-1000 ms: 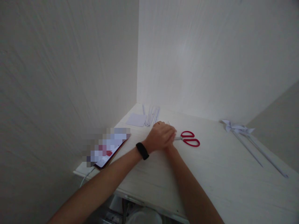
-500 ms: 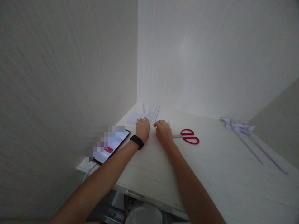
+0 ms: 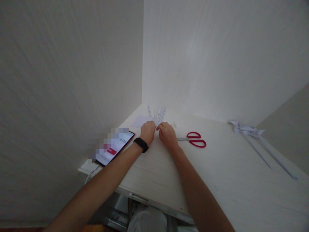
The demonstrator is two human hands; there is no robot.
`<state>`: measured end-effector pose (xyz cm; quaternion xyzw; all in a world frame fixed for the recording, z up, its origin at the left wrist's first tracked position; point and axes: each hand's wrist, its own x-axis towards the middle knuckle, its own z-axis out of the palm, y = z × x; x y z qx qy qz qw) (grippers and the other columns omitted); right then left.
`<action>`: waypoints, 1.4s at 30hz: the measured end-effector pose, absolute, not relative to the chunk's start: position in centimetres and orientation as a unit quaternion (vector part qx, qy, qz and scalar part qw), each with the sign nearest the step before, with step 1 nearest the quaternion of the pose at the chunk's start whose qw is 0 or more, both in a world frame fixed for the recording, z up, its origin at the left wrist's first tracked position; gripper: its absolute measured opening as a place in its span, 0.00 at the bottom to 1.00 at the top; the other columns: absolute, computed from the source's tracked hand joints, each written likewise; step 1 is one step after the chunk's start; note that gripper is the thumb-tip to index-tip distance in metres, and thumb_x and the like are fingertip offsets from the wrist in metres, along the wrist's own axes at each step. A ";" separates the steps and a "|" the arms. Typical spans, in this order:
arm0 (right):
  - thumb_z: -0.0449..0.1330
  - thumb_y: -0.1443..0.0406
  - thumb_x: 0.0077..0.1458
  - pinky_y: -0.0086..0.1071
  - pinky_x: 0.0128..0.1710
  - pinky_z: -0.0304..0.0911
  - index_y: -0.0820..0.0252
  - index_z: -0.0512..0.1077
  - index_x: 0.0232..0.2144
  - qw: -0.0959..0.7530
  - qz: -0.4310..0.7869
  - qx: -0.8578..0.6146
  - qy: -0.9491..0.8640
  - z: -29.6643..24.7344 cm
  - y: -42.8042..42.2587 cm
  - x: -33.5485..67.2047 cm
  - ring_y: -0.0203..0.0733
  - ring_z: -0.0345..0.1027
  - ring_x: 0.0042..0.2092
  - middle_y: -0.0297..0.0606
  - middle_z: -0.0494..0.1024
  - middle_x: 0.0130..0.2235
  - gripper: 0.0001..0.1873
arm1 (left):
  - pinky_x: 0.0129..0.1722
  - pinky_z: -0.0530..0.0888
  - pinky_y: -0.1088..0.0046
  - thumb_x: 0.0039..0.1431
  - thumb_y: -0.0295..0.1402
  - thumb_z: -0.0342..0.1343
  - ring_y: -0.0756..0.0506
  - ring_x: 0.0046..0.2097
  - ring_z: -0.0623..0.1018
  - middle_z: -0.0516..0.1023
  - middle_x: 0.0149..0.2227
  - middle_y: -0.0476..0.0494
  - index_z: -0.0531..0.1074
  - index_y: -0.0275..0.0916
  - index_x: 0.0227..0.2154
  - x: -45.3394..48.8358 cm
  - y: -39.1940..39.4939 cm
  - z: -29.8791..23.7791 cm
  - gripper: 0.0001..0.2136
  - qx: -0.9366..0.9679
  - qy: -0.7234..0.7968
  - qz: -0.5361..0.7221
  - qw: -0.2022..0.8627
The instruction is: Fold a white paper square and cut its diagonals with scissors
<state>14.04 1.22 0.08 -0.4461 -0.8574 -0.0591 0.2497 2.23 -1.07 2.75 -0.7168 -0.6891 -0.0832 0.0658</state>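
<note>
My left hand [image 3: 147,131], with a black band [image 3: 141,144] on its wrist, is closed on the white table, its fingers curled in. Close to its right, my right hand [image 3: 167,134] is closed too, thumb and forefinger together. Whatever lies in the fingers of either hand is too small or hidden to make out. Just beyond them lie several thin white paper strips [image 3: 161,115]. A pale sheet of paper [image 3: 138,121] rests behind my left hand. Red-handled scissors [image 3: 197,143] lie right of my right hand, their blades partly hidden behind it.
A phone [image 3: 113,149] with a lit screen and a cable [image 3: 89,176] lies at the table's left edge. Folded paper pinwheels [image 3: 249,130] on sticks [image 3: 277,158] lie at the right. Walls [image 3: 193,64] close off the back and left.
The fingers of my left hand, spread beside the paper before, have curled closed. My right hand has shifted slightly left and away from me. The scissors and pinwheels stay put.
</note>
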 end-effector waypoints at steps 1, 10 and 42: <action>0.48 0.77 0.58 0.36 0.44 0.56 0.63 0.74 0.36 0.252 -0.059 -0.443 -0.858 0.0 1.2 14.0 0.46 0.64 0.45 0.45 0.76 0.40 0.16 | 0.42 0.73 0.69 0.64 0.18 0.37 0.41 0.47 0.77 0.74 0.43 0.31 0.66 0.29 0.45 2.2 -1.1 2.8 0.14 -0.716 -0.690 -0.085 0.064; 0.48 0.77 0.57 0.35 0.44 0.56 0.63 0.75 0.34 0.258 -0.057 -0.420 -0.868 0.1 1.4 14.1 0.45 0.64 0.44 0.44 0.76 0.38 0.16 | 0.41 0.74 0.70 0.63 0.17 0.38 0.42 0.46 0.78 0.72 0.45 0.33 0.62 0.31 0.48 2.0 -1.1 3.1 0.15 -0.711 -0.691 -0.108 0.077; 0.48 0.76 0.58 0.35 0.45 0.57 0.63 0.75 0.37 0.229 -0.054 -0.447 -0.863 0.0 1.6 14.4 0.45 0.65 0.46 0.46 0.76 0.41 0.16 | 0.45 0.69 0.66 0.65 0.25 0.42 0.40 0.48 0.75 0.75 0.45 0.35 0.65 0.35 0.49 0.8 -0.8 2.7 0.13 -0.719 -0.677 -0.133 0.084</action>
